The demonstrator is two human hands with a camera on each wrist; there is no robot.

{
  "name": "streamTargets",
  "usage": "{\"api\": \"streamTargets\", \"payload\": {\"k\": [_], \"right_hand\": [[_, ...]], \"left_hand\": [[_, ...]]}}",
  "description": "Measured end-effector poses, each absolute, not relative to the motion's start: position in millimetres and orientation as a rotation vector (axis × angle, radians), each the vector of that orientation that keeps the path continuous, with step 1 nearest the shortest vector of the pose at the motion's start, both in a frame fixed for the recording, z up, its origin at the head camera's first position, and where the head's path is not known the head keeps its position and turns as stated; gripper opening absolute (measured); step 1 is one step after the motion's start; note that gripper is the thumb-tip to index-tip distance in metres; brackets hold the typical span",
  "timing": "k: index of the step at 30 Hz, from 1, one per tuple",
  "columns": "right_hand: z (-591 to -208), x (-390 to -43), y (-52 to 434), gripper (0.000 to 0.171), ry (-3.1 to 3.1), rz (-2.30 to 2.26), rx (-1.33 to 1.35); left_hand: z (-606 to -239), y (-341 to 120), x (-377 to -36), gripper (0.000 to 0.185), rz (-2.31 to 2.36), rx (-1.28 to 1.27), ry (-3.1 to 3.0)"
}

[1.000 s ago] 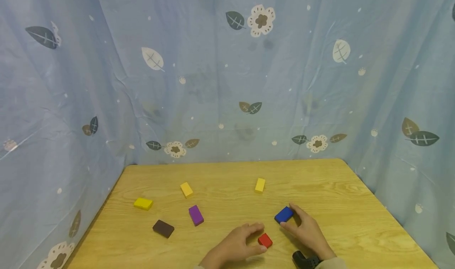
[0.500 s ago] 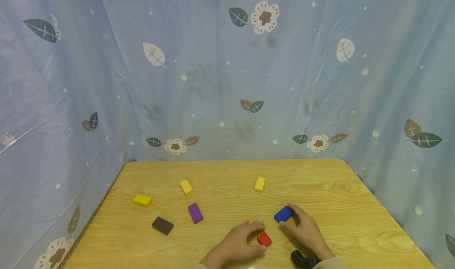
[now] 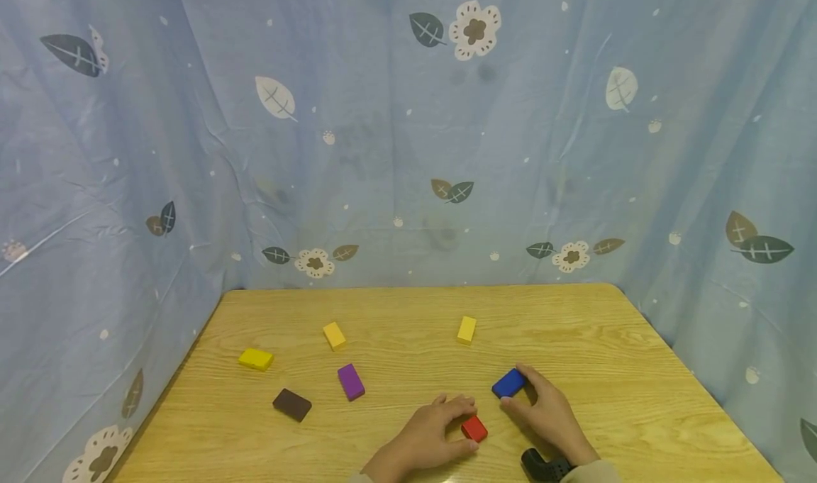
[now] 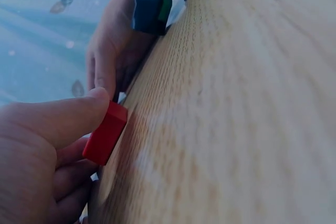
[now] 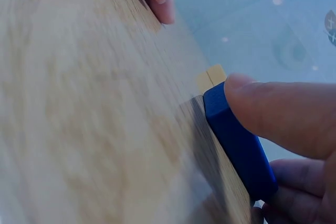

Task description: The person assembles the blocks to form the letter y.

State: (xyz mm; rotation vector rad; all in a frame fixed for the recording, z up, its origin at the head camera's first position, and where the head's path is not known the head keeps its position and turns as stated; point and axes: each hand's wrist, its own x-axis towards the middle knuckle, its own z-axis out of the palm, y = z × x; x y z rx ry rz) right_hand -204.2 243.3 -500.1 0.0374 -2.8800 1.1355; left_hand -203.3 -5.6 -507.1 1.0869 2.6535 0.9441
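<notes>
In the head view, my left hand (image 3: pixel 430 433) is at the front of the table, its thumb and fingers on opposite sides of a small red block (image 3: pixel 474 429). The left wrist view has the thumb (image 4: pixel 79 114) at the edge of the red block (image 4: pixel 106 134), other fingers curled behind. To the right, my right hand (image 3: pixel 549 412) grips a blue rectangular block (image 3: pixel 508 384) between thumb and fingers. Seen from the right wrist, that blue block (image 5: pixel 239 142) is close against the tabletop, the thumb at its near top end and fingertips at the other.
On the wooden table (image 3: pixel 574 327) lie a purple block (image 3: pixel 351 382), a dark brown block (image 3: pixel 292 405) and a yellow block (image 3: pixel 256 359) to the left. Farther back are two paler yellow blocks, one left (image 3: pixel 335 336), one right (image 3: pixel 467 330). A patterned curtain (image 3: pixel 383 150) surrounds the table.
The head view has shifted slightly, so the blocks appear a little higher in it. Both hands keep their places at the red and blue blocks.
</notes>
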Motion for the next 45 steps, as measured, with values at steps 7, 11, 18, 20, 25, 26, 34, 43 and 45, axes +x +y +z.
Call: {"api": "streamTargets", "payload": {"k": [7, 11, 18, 20, 25, 26, 34, 43, 45], "right_hand": [[-500.4, -203.6, 241.2, 0.081, -2.882, 1.105, 0.034], [-500.4, -203.1, 240.4, 0.082, -2.892, 1.097, 0.022], [-498.9, -203.3, 240.4, 0.084, -2.898, 1.08, 0.026], [-499.0, -203.4, 240.6, 0.083, -2.894, 1.068, 0.034], [-498.3, -204.7, 240.6, 0.082, -2.884, 1.062, 0.06], [-498.1, -204.8, 240.4, 0.082, -2.887, 1.061, 0.063], [-495.7, -205.0, 239.5, 0.081, -2.891, 1.052, 0.07], [-497.3, -203.6, 239.5, 0.081, -2.897, 1.051, 0.079], [-496.9, -203.3, 239.4, 0.08, -2.898, 1.051, 0.083]], "left_hand": [[-506.3, -6.0, -202.0, 0.05, 0.907, 1.121, 2.675], [-507.3, -5.5, -201.2, 0.052, 0.899, 1.136, 2.687], [-508.2, -2.6, -201.0, 0.055, 0.881, 1.097, 2.697], [-508.2, -1.6, -200.5, 0.055, 0.872, 1.094, 2.708], [-507.2, -0.6, -199.9, 0.055, 0.84, 1.096, 2.748], [-507.0, -0.7, -199.9, 0.055, 0.835, 1.093, 2.751], [-505.4, -2.2, -201.7, 0.055, 0.804, 1.129, 2.757], [-506.3, -2.9, -200.6, 0.053, 0.812, 1.116, 2.751], [-506.3, -3.1, -199.8, 0.053, 0.815, 1.111, 2.753]]}}
